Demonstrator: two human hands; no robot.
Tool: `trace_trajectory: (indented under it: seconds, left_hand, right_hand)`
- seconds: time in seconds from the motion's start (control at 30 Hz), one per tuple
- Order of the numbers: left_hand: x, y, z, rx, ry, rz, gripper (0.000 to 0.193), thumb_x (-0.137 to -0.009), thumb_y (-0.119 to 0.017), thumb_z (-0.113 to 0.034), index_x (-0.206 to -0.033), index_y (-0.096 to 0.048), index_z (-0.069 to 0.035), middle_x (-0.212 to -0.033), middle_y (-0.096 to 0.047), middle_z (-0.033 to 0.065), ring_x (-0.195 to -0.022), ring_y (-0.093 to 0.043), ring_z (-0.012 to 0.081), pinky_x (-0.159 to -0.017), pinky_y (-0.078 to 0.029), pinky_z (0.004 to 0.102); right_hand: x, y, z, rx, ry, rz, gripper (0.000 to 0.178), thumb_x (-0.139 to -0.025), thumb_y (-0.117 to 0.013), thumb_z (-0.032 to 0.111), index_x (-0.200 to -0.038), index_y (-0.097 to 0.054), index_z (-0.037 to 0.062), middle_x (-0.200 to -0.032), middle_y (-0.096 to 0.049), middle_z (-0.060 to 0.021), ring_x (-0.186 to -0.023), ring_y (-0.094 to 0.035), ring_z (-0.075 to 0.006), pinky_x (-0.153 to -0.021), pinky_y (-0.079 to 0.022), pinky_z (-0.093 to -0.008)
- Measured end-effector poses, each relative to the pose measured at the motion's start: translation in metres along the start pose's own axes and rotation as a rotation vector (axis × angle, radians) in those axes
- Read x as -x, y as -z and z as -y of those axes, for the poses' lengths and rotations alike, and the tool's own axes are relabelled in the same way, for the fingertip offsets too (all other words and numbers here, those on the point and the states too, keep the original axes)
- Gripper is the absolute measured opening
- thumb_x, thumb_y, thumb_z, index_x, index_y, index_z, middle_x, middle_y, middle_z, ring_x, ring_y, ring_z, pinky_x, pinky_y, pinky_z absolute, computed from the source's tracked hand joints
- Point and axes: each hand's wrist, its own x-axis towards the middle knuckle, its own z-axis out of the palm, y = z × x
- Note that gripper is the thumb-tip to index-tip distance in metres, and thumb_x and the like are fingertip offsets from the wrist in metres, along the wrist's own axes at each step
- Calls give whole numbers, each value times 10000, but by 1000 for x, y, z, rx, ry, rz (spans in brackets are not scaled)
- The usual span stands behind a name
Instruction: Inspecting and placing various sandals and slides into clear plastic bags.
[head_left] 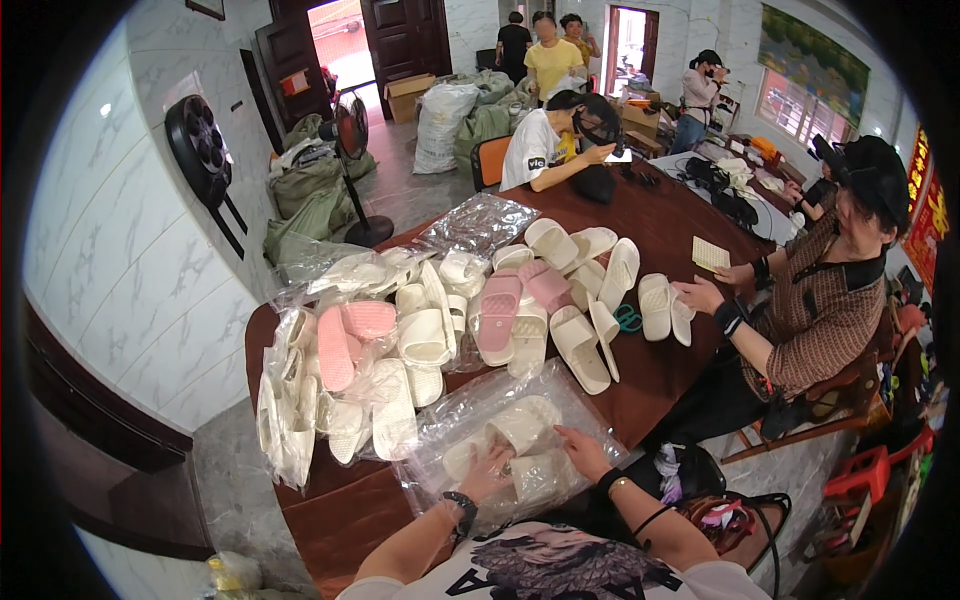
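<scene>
In front of me a clear plastic bag [590,405] lies on the brown-covered table, with cream slippers [530,424] inside it. My left hand [486,474] rests on the bag's left part over a slipper, its fingers apart. Near the bag's right side is my right hand [584,453], its fingers stretched toward the slippers and touching the plastic. Neither hand shows a grip on anything. Just beyond the bag, loose cream slippers [578,348] lie beside pink slippers [498,308].
Bagged cream slippers [292,400] and a coral-pink pair [340,345] are heaped at the left. Green-handled scissors [627,318] lie right of the loose slippers. A co-worker [815,300] sits at the right, hands beside slippers. Another person [555,145] sits at the far side.
</scene>
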Motion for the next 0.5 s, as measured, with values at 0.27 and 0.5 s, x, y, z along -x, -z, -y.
trace_trajectory:
  seconds: [0.27, 0.5]
  left_hand:
    - [-8, 2, -3, -45, -28, -120, 325, -874, -552, -186, -1198, -553, -170, -1233, -537, 38, -1279, -436, 263, -1031, -10, 757]
    - [-10, -11, 6, -77, -22, -127, 340, -866, -542, -159, -1205, -558, -158, -1236, -543, 80, -1280, -433, 279, -1035, -73, 748]
  right_hand:
    - [0, -6, -14, 47, -41, 36, 462, -845, -512, 58, -1299, -543, 132, -1126, -611, -187, -1012, -589, -387, -880, -476, -439]
    - [-3, -5, -16, 150, -73, 98, 496, -852, -535, 90, -1341, -520, 171, -1095, -631, -193, -991, -602, -372, -868, -483, -430]
